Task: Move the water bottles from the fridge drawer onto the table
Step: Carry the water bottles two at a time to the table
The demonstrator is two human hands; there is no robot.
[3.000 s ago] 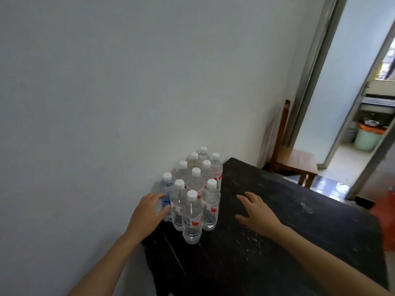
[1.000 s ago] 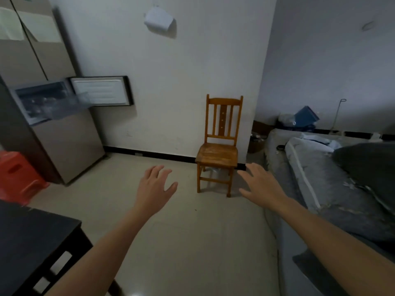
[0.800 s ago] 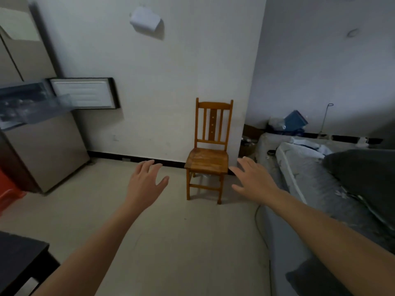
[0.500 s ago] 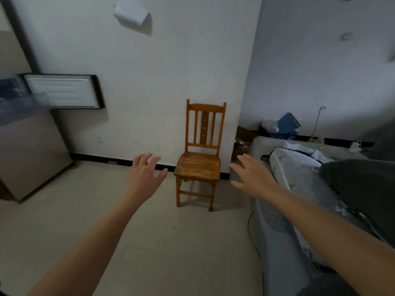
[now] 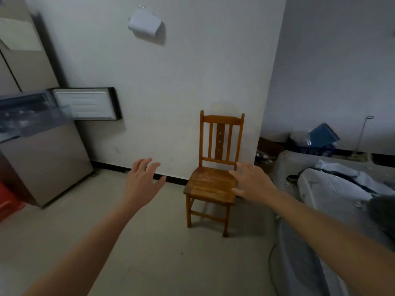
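Wooden chair (image 5: 207,189) shifted rightward; fridge drawer (image 5: 34,120) fuller in view; left hand (image 5: 142,182), right hand (image 5: 253,182) spread, empty.

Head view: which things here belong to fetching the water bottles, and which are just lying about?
For the job: fridge, its pulled-out drawer, left hand and right hand, both empty.
Lying about: wooden chair, red stool, bedding, blue box.

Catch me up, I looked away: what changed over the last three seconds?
The left hand let go of a bottle on the table and the right hand lifted off it; the view turned to the open fridge drawer. Both hands stay open and empty; the chair hasn't moved.
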